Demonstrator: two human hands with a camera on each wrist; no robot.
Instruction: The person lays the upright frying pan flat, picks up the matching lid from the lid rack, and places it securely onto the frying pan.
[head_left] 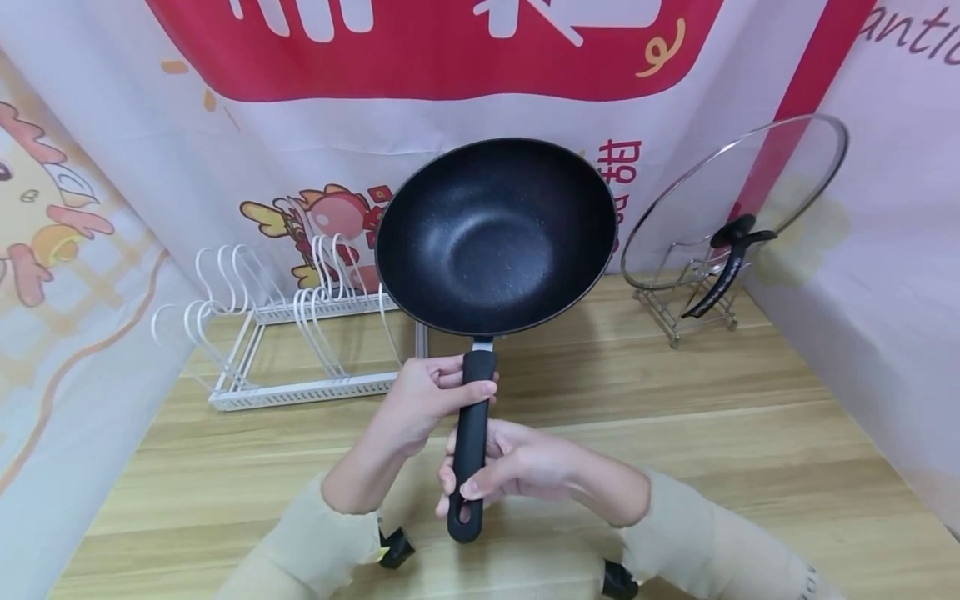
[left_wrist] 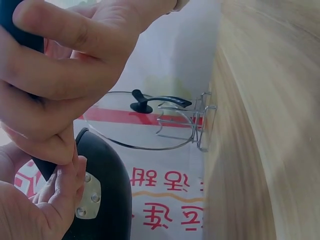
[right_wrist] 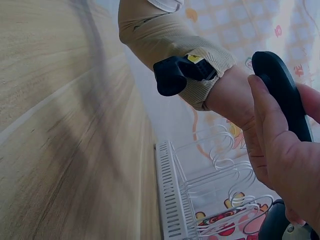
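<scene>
A black wok (head_left: 498, 242) is held up off the table, its hollow inside facing the head camera. My left hand (head_left: 427, 400) grips the upper part of its black handle (head_left: 471, 433), close to the pan, with the thumb across the front. Lower down, my right hand (head_left: 517, 462) holds the same handle near its looped end, thumb on top and fingers behind. In the left wrist view the wok's outside (left_wrist: 112, 190) shows a riveted metal bracket (left_wrist: 90, 197) beside the fingers. The right wrist view shows the handle's end (right_wrist: 280, 90) in the right hand (right_wrist: 290, 155).
A white wire dish rack (head_left: 307, 387) stands on the wooden table (head_left: 637, 425) at the left, partly behind the wok. At the right, a glass lid (head_left: 697, 192) with a black handle leans upright in a small metal stand (head_left: 667, 321). Printed cloth walls (head_left: 337, 150) enclose the table.
</scene>
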